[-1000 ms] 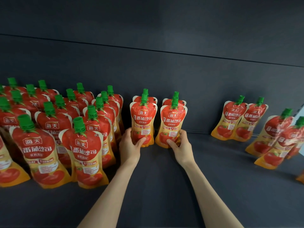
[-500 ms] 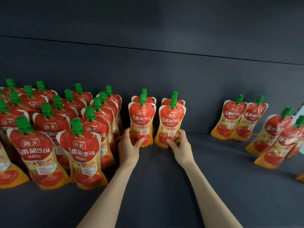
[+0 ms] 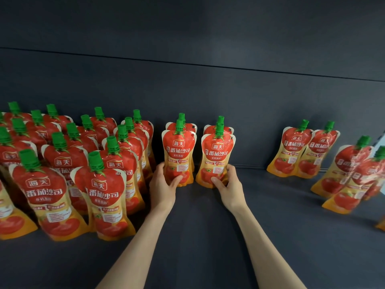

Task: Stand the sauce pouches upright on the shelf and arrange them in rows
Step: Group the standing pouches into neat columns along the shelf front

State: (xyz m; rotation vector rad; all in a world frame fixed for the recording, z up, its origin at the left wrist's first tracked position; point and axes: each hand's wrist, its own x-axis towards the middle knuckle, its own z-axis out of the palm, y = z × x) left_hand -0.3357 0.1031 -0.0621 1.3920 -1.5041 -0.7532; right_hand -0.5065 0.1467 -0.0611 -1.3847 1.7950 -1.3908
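Note:
Red and orange tomato sauce pouches with green caps stand on a dark shelf point(image 3: 198, 226). My left hand point(image 3: 162, 184) grips the base of an upright pouch point(image 3: 179, 149) at the centre, with a second pouch point(image 3: 181, 122) right behind it. My right hand point(image 3: 230, 186) grips the base of the neighbouring upright pouch point(image 3: 217, 155), which also has one point(image 3: 220, 122) behind it. A dense block of upright pouches point(image 3: 68, 167) in rows fills the left.
Two pouches point(image 3: 302, 149) lean against the back wall point(image 3: 229, 105) at the right. Several more point(image 3: 354, 174) stand tilted at the far right edge. A pouch corner point(image 3: 381, 226) shows at the right border. Bare shelf lies between the centre pair and the right group.
Both hands stay on the two centre pouches; they have barely shifted. The view has drifted slightly.

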